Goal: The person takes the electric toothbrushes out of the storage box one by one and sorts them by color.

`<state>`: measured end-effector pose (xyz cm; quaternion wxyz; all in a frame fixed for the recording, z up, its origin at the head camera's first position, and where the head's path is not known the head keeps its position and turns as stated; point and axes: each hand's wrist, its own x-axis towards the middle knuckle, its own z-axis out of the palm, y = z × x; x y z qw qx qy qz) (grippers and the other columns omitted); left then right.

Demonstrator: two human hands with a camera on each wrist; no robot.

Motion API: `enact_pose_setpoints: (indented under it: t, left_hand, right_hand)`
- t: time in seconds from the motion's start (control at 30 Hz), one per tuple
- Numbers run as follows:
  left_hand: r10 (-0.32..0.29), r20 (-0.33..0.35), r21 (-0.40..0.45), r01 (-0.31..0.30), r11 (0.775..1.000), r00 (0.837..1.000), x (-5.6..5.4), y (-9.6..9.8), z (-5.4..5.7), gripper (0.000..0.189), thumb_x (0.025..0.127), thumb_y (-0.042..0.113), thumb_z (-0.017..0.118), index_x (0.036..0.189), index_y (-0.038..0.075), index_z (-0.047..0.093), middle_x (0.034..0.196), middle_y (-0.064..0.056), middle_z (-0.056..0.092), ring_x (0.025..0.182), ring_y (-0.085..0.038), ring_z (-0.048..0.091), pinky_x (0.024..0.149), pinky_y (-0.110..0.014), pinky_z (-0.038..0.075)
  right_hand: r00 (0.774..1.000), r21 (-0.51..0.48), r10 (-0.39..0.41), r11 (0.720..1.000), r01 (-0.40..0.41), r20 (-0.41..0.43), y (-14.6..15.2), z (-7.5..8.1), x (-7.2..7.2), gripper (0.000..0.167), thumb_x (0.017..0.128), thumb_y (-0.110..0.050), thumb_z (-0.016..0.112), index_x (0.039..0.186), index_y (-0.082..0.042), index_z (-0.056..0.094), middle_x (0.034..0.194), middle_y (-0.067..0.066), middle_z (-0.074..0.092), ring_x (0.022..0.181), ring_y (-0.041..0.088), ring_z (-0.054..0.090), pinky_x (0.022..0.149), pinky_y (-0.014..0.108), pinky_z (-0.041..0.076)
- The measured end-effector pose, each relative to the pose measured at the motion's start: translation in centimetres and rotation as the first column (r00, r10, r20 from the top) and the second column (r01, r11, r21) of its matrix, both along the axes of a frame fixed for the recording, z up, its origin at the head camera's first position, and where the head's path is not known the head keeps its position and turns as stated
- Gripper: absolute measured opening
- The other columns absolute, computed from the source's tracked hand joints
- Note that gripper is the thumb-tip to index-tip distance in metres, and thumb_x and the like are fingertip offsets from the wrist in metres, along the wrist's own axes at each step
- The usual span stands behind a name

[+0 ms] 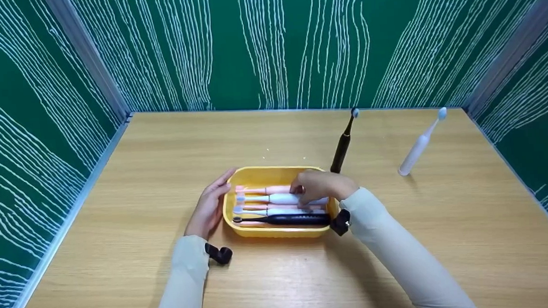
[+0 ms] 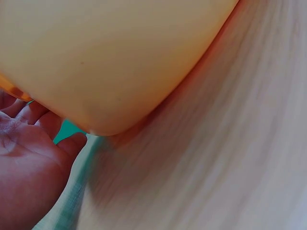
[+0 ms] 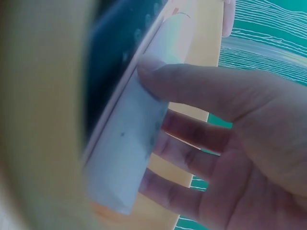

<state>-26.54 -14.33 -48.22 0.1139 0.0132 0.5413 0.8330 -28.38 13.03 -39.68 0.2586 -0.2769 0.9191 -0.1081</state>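
Note:
A yellow plastic basket [image 1: 278, 233] holds several electric toothbrushes in a row, their heads to the left. My left hand [image 1: 206, 209] holds the basket's left side, thumb at the rim and fingers along the outer wall; in the left wrist view, the fingertips are partly hidden behind the basket. My right hand [image 1: 327, 186] reaches in over the right end. In the right wrist view, its thumb and fingers lie on opposite sides of a white electric toothbrush [image 3: 127, 139], gripping the handle. Nearest the front lies a black toothbrush [image 1: 296, 219]; a pink toothbrush [image 1: 276, 190] is at the back.
On the wooden table [image 1: 184, 140], a black electric toothbrush [image 1: 342, 150] stands upright behind my right hand. Farther right stands a white electric toothbrush [image 1: 414, 153]. Small white specks lie behind the basket. Green walls [image 1: 226, 48] with white wavy lines enclose the table.

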Motion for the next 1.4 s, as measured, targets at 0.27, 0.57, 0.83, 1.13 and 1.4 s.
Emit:
enact_pose_setpoints:
  t: [0.27, 0.57, 0.83, 1.13, 1.4]
  left_hand:
    - [-0.005, -0.012, 0.006, 0.005, 1.000, 1.000, -0.1, 0.0, -0.2, 0.049, 0.098, 0.001, 0.038, 0.147, 0.003, 0.036, 0.158, -0.008, 0.028, 0.144, -0.023, 0.029, 0.118, -0.034, 0.029]
    - [-0.005, -0.008, 0.005, 0.005, 1.000, 1.000, 0.0, 0.0, -0.2, 0.049, 0.098, 0.002, 0.038, 0.147, 0.004, 0.036, 0.158, -0.008, 0.027, 0.144, -0.024, 0.028, 0.119, -0.034, 0.028]
    - [0.000, -0.010, 0.001, 0.000, 1.000, 1.000, -0.1, 0.0, -0.2, 0.050, 0.097, 0.001, 0.039, 0.147, 0.003, 0.036, 0.158, -0.009, 0.027, 0.145, -0.024, 0.027, 0.119, -0.034, 0.027]
    - [0.011, 0.001, -0.009, -0.011, 1.000, 1.000, -0.1, 0.0, -0.2, 0.050, 0.096, 0.002, 0.043, 0.146, 0.005, 0.038, 0.158, -0.006, 0.028, 0.146, -0.021, 0.025, 0.119, -0.033, 0.027]
    - [-0.016, -0.022, 0.015, 0.016, 1.000, 1.000, -0.2, 0.1, -0.4, 0.051, 0.097, 0.001, 0.037, 0.148, 0.001, 0.033, 0.158, -0.011, 0.026, 0.146, -0.025, 0.025, 0.120, -0.036, 0.024]
  right_hand:
    - [0.996, -0.033, 0.061, 0.997, -0.063, -0.063, 0.3, 0.1, 0.0, 0.031, 0.084, -0.012, 0.071, 0.115, -0.007, 0.069, 0.114, 0.010, 0.067, 0.096, 0.020, 0.058, 0.095, 0.041, 0.052]
    - [0.992, -0.068, 0.101, 0.992, -0.106, -0.078, 0.6, -0.2, -0.1, 0.028, 0.083, -0.010, 0.070, 0.111, -0.007, 0.071, 0.103, 0.008, 0.068, 0.085, 0.018, 0.057, 0.083, 0.034, 0.054]
    - [0.985, -0.105, 0.130, 0.984, -0.142, -0.112, 1.1, -0.1, -0.3, 0.017, 0.082, -0.011, 0.072, 0.099, -0.008, 0.071, 0.088, 0.003, 0.065, 0.075, 0.014, 0.054, 0.068, 0.026, 0.049]
    - [0.986, -0.121, 0.107, 0.985, -0.123, -0.130, 1.5, 0.1, -0.4, 0.025, 0.083, -0.014, 0.073, 0.108, -0.012, 0.071, 0.094, 0.001, 0.068, 0.078, 0.014, 0.057, 0.073, 0.026, 0.053]
    - [0.966, -0.156, 0.162, 0.968, -0.195, -0.200, 1.8, 0.6, -0.3, 0.021, 0.083, -0.012, 0.072, 0.103, -0.007, 0.072, 0.088, 0.003, 0.067, 0.075, 0.014, 0.054, 0.069, 0.026, 0.051]
